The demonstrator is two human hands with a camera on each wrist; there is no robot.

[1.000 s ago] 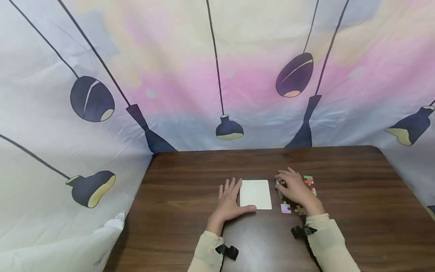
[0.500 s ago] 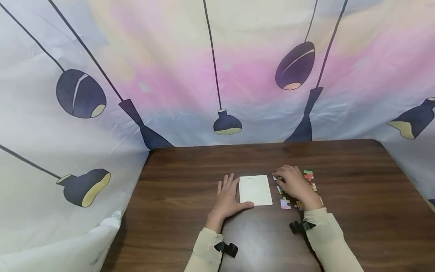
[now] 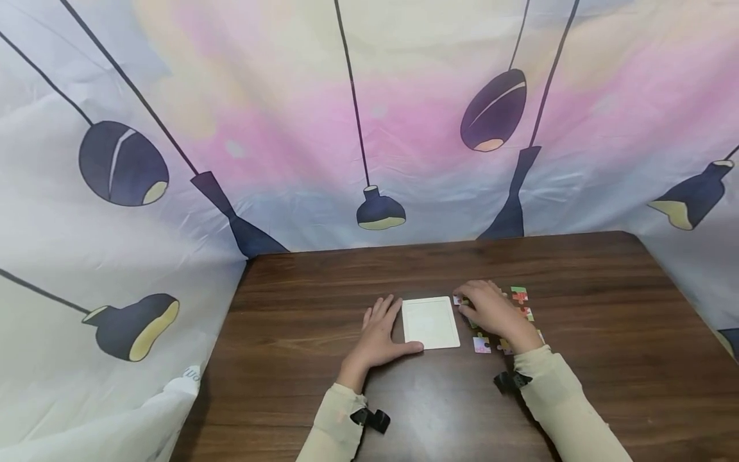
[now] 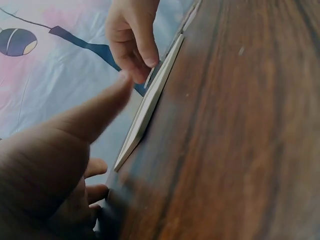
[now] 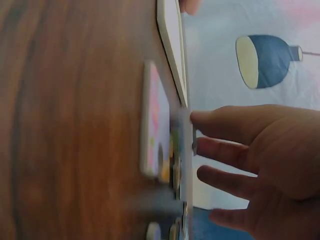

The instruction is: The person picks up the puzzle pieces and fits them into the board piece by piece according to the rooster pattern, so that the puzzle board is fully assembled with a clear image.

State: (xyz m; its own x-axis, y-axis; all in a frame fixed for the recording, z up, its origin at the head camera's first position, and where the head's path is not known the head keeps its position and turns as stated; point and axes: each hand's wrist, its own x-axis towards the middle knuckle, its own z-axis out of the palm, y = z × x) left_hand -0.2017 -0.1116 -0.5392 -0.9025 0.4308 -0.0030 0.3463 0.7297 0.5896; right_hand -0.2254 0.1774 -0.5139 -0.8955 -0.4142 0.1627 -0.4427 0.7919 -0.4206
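A square white puzzle tray [image 3: 430,323] lies flat on the table. My left hand [image 3: 376,335] rests at its left side with fingers spread, the thumb along the near edge and the fingertips by the far left corner. Just right of the tray, my right hand [image 3: 495,313] pinches a small jigsaw piece [image 3: 457,299] between thumb and index finger. Seen edge-on in the right wrist view, that piece [image 5: 194,142] looks thin; its other fingers are extended. Several colourful jigsaw pieces [image 3: 482,345] lie under and around the right hand, partly hidden by it.
The dark wooden table [image 3: 312,308] spreads out around the hands. A printed cloth [image 3: 277,128] with lamp drawings hangs behind and at the sides. More jigsaw pieces [image 3: 519,294] lie beyond the right hand. Each sleeve carries a black strap-like device [image 3: 372,420].
My right hand has drawn its fingers together on a jigsaw piece and shifted slightly left toward the tray. My left hand keeps its place beside the tray. The head view has tilted slightly.
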